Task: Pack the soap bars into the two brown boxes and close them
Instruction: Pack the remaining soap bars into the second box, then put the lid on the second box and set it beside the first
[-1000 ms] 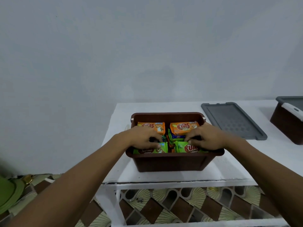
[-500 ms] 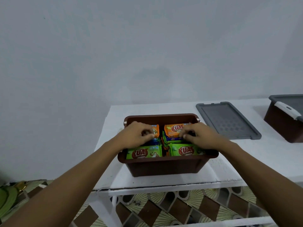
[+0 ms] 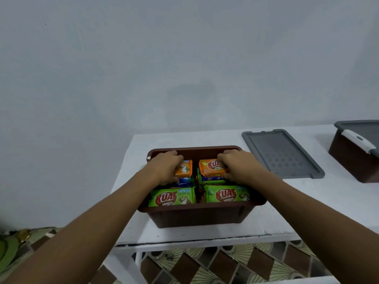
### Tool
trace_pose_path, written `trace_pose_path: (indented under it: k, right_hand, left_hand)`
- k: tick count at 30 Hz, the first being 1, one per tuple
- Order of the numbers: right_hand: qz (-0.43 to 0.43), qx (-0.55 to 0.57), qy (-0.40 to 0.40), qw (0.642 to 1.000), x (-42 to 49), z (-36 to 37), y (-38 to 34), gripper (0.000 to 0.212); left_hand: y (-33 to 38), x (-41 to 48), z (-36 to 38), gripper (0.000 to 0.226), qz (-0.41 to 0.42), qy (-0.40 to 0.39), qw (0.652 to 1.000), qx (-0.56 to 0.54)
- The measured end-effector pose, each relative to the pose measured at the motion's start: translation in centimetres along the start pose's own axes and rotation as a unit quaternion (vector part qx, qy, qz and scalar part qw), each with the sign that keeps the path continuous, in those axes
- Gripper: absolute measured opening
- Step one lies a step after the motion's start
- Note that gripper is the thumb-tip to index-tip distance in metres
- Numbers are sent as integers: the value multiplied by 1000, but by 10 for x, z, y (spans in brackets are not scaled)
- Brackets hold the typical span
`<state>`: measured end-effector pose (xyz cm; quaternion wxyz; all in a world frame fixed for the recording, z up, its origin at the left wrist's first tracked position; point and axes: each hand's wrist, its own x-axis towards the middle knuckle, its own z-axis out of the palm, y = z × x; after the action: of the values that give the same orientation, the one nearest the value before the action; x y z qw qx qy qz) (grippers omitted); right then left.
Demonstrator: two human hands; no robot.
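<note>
Second brown box (image 3: 352, 160), well right of the open brown box (image 3: 196, 217), is cut off by the frame edge; only its left end w/ gray top and white latch shows. Inside the open box the lower layers are mostly hidden: just slivers of blue wrappers (image 3: 183, 182) show btwn the orange and green rows. Fingertips of both hands are tucked out of sight.

Top layer is 4 soap bars in 2 rows. Left green bar (image 3: 172, 197) and right green bar (image 3: 226, 194) sit vs. the box's front wall; left orange bar (image 3: 186, 168) and right orange bar (image 3: 211, 167) are toward its back wall. All lie long axis left-right, parallel to the front wall, "KUAT" print reading upright to the person.

Both forearms reach in over the box's side rims. Left hand (image 3: 166, 168), knuckles up, curls over the left orange bar, thumb at its near edge, gripping it and covering approx half. Right hand (image 3: 239, 166) does likewise at the right orange bar's right end.

A loose gray lid (image 3: 281, 154) lies flat on the white table (image 3: 307, 201), just right of the box.
</note>
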<state>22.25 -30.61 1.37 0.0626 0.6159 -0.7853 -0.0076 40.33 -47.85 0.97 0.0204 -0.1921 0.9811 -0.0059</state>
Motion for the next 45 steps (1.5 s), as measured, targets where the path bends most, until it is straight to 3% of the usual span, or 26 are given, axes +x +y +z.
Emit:
trace_pose_path:
  k: [3, 5, 8, 10, 12, 14, 15, 18, 20, 22, 25, 28, 30, 33, 37, 40, 43, 45]
  right_hand:
    - [-22, 46, -25, 998, 2, -5, 10, 29]
    - [-51, 157, -4, 986, -3, -6, 23, 25]
    - [-34, 267, 176, 947, -28, 3, 58, 14]
    - [76, 282, 222, 930, -46, 24, 99, 15]
    - [201, 244, 133, 939, -65, 52, 145, 25]
    - [245, 185, -5, 952, -88, 83, 181, 39]
    - [244, 179, -33, 953, -98, 94, 193, 40]
    - [249, 229, 25, 941, -121, 110, 221, 24]
    - [269, 232, 64, 932, -131, 112, 240, 31]
    - [262, 222, 81, 936, -138, 113, 249, 36]
    - [240, 215, 83, 943, -159, 121, 262, 27]
    - [269, 226, 118, 929, -169, 127, 260, 18]
    - [296, 196, 130, 926, -170, 130, 261, 26]
    - [331, 144, 115, 926, -168, 132, 264, 43]
    - [394, 153, 98, 901, -162, 130, 259, 55]
    - [394, 141, 95, 903, -162, 127, 260, 44]
    - [400, 214, 114, 884, -161, 122, 263, 42]
    - [411, 301, 155, 846, -159, 118, 263, 42]
  left_hand:
    - [-1, 2, -7, 45, -3, -36, 999, 3]
    - [-2, 6, -16, 45, -5, -35, 999, -33]
    - [13, 21, -28, 32, 35, 50, 995, -78]
    - [32, 40, -31, 22, 50, 122, 987, -94]
    - [58, 65, -34, 18, 58, 165, 977, -118]
    - [88, 92, -37, 17, 77, 177, 972, -131]
    - [103, 105, -38, 17, 85, 172, 972, -135]
    - [153, 143, -39, 18, 103, 143, 974, -143]
    - [185, 167, -36, 20, 114, 112, 977, -142]
    - [206, 184, -32, 22, 97, 62, 984, -133]
    - [244, 213, -17, 34, 37, -14, 994, -103]
    - [266, 223, 17, 77, -99, -99, 987, -76]
    - [272, 218, 36, 103, -176, -159, 968, -84]
    - [273, 214, 48, 122, -245, -175, 945, -126]
    - [278, 212, 47, 123, -279, -146, 939, -136]
    - [280, 210, 39, 118, -261, -140, 949, -112]
    - [284, 212, 22, 103, -247, -93, 958, -109]
    - [285, 214, 7, 89, -232, -35, 966, -110]
